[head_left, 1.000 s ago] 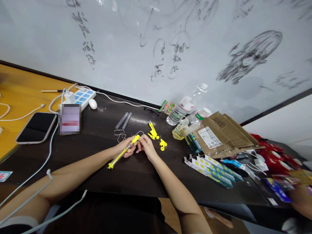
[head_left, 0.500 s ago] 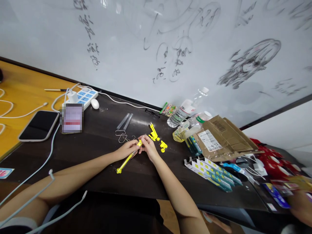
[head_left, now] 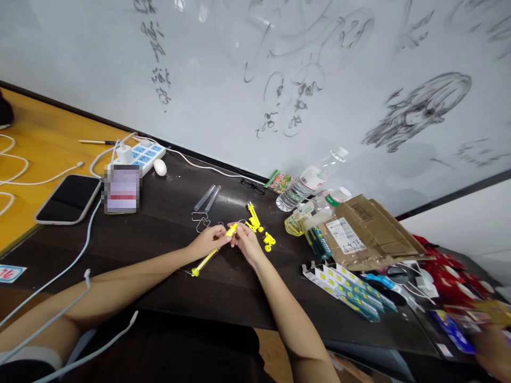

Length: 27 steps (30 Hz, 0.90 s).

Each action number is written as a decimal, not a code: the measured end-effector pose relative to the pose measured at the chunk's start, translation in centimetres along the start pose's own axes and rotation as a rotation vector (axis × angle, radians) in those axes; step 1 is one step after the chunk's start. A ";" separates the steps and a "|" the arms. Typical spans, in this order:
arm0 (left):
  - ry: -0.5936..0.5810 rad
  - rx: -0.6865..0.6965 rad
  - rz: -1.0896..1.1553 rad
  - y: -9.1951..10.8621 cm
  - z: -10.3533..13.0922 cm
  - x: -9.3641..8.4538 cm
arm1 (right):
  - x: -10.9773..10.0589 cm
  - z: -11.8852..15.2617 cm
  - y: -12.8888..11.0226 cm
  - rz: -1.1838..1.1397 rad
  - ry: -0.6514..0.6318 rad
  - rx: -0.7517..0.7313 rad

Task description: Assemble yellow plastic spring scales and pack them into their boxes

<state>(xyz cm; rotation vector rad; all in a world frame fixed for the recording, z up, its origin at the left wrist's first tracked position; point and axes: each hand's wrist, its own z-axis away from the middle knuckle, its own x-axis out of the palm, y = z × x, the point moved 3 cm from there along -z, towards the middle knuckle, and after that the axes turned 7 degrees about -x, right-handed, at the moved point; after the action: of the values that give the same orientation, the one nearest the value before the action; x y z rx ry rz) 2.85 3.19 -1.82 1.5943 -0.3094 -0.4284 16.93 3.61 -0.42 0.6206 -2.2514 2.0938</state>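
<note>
A thin yellow rod-like piece (head_left: 205, 261) slants over the dark table, its upper end between my two hands. My left hand (head_left: 209, 240) is closed round it from the left. The fingers of my right hand (head_left: 245, 242) pinch at its yellow top end, where a thin wire also shows. Just beyond my right hand lie a yellow part (head_left: 254, 217) and a smaller yellow piece with round ends (head_left: 269, 241). Bent wires (head_left: 203, 219) and two clear tubes (head_left: 207, 198) rest behind my left hand.
Bottles (head_left: 297, 191), a cardboard package (head_left: 365, 231) and green-white card packs (head_left: 349, 290) stand or lie at the right. On the left are a phone (head_left: 68, 198), a power strip (head_left: 146, 155) and cables. A whiteboard (head_left: 223, 96) rises behind. Part of another person shows at the lower right.
The view has shifted slightly. Both hands stay together on the yellow piece, whose lower end now sits a little higher in view.
</note>
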 end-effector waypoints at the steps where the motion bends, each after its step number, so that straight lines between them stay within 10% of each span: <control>1: -0.004 -0.005 0.007 0.0 0.0 0.0 | 0.0 0.0 -0.1 0.006 0.002 0.001; 8: -0.055 -0.089 0.135 0.2 0.1 0.2 | -0.1 -0.1 -0.4 -0.067 -0.001 0.025; 16: -0.412 -0.292 0.220 0.8 0.8 1.1 | -2.3 -0.8 -2.0 -0.170 0.194 -0.038; 27: -0.346 -0.277 0.178 0.5 0.9 1.4 | -1.4 -0.7 -1.7 -0.170 0.157 -0.084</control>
<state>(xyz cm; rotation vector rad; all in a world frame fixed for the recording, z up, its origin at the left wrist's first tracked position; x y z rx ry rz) 3.75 1.74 -1.49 1.2076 -0.6229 -0.5821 18.56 4.67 0.93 0.5972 -2.1096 1.8893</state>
